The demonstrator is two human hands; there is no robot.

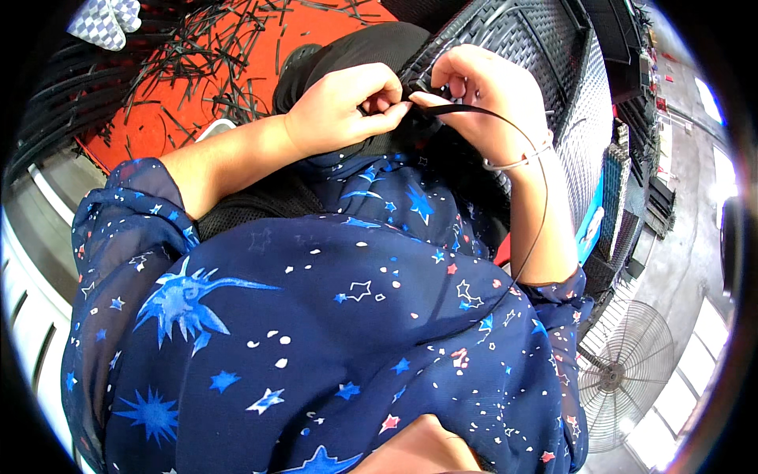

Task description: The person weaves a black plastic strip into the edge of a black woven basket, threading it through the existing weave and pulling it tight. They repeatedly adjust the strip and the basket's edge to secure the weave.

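A thin flat black plastic strip (pixel 452 108) runs from between my fingertips, past my right thumb, and hangs in a long curve beside my right forearm. My left hand (pixel 347 109) is closed, its thumb and forefinger pinched at the strip's near end. Close against it, my right hand (pixel 501 103) is curled, with the thumb stretched along the strip and the other fingers bent in. Both hands work at the edge of a black woven wicker furniture piece (pixel 525 35), which leans at the right. What lies right under the fingertips is partly hidden.
Many cut black strips lie scattered on a red round surface (pixel 316 17) at the far left. A checked cloth item (pixel 106 22) sits in the upper left corner. Stacked dark woven pieces (pixel 620 229) stand at the right, with a large caged fan (pixel 624 375) below them.
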